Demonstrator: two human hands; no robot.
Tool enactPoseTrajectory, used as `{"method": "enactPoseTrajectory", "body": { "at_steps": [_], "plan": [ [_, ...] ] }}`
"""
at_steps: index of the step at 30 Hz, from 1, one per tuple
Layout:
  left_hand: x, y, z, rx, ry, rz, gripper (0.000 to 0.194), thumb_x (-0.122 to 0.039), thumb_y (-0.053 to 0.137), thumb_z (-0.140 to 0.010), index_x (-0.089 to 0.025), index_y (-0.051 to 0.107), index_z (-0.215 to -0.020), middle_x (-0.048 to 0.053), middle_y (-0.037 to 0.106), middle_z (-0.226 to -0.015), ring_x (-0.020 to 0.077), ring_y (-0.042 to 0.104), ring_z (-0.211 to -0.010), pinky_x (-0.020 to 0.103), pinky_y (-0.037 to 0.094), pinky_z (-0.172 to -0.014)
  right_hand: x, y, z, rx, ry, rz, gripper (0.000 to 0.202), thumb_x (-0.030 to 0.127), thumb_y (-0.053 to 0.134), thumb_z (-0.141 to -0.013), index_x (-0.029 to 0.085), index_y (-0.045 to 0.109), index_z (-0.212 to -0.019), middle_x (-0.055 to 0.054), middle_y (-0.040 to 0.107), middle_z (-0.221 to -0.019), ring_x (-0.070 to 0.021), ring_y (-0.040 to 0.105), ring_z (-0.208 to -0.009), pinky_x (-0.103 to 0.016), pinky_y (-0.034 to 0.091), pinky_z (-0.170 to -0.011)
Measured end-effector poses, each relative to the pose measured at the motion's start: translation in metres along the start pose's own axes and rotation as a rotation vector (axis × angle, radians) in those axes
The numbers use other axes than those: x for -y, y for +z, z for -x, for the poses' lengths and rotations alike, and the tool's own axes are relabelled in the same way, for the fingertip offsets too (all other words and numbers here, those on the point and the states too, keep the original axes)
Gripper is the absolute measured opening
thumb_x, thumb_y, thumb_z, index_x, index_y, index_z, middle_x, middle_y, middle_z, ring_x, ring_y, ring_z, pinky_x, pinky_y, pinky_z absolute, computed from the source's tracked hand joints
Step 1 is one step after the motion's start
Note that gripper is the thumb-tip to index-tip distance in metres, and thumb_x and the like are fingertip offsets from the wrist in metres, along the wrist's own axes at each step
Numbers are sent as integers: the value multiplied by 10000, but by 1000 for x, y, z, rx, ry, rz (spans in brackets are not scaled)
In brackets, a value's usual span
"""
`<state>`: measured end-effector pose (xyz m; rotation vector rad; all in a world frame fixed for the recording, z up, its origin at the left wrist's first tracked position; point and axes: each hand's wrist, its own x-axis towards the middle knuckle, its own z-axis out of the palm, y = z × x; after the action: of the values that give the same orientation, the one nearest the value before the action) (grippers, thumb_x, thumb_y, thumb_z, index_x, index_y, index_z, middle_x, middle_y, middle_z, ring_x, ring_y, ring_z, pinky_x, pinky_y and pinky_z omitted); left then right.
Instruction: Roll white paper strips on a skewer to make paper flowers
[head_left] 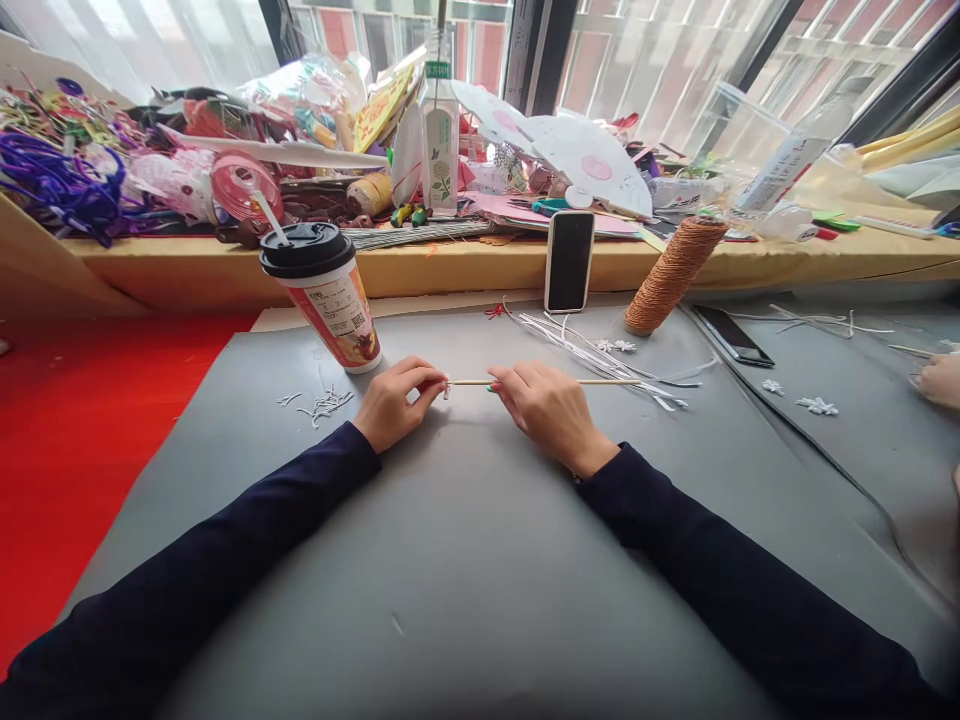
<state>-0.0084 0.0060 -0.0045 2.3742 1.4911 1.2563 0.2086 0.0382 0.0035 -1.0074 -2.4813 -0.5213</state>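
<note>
My left hand (399, 402) pinches a small white piece (447, 388), which looks like knotted cord, between thumb and fingertips. My right hand (546, 408) is closed around a thin wooden stick (471, 382) held level. The stick's left end meets the white piece at my left fingertips; whether it passes through I cannot tell. Its other end reaches out past my right hand over a bundle of white cords (585, 350). Short white cord scraps (327, 404) lie left of my left hand. Two small white knotted flowers (616, 346) rest beyond the bundle.
A lidded paper cup (337, 310) with a straw stands at the left. Behind my hands are an upright phone (570, 262) and a brown cord spool (675, 275). Another phone (731, 335) lies to the right, near another person's hand (939, 380). Craft clutter fills the sill.
</note>
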Motion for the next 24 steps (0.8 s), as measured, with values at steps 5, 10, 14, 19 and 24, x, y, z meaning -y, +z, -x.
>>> {"method": "enactPoseTrajectory", "body": {
  "at_steps": [5,10,14,19,24],
  "plan": [
    [0,1,1,26,11,-8,169,-251,490,-799,-168,615,-877,35,585,-863,91,539,-692,217,438,-708,3,-3,5,-11,-36,7,260,221,293,-891,184,532,-988,-46,521,-755,-153,393,-691,-300,178,-581],
    [1,3,2,32,34,-17,199,-268,475,-810,-182,614,-923,39,579,-873,89,535,-684,226,445,-720,3,-3,8,-27,-2,-29,240,191,317,-872,177,554,-909,-50,527,-738,-149,407,-687,-298,172,-567],
    [4,5,4,15,88,-68,273,-259,456,-823,-202,572,-1064,54,572,-933,109,544,-784,240,445,-760,4,-2,8,-47,38,-53,241,205,321,-870,179,560,-856,-39,529,-702,-139,413,-657,-292,166,-549],
    [7,5,7,38,139,-73,292,-241,421,-842,-220,556,-1099,51,571,-952,106,556,-813,229,452,-766,5,-3,8,-36,78,-84,260,239,315,-875,168,562,-834,-40,546,-703,-132,435,-654,-289,166,-539],
    [6,4,7,7,133,-14,261,-228,446,-829,-223,584,-1050,45,583,-927,108,557,-808,228,455,-761,7,-3,8,-11,89,-117,247,243,322,-873,168,551,-823,-29,560,-711,-120,459,-651,-278,179,-535]
  ]
}}
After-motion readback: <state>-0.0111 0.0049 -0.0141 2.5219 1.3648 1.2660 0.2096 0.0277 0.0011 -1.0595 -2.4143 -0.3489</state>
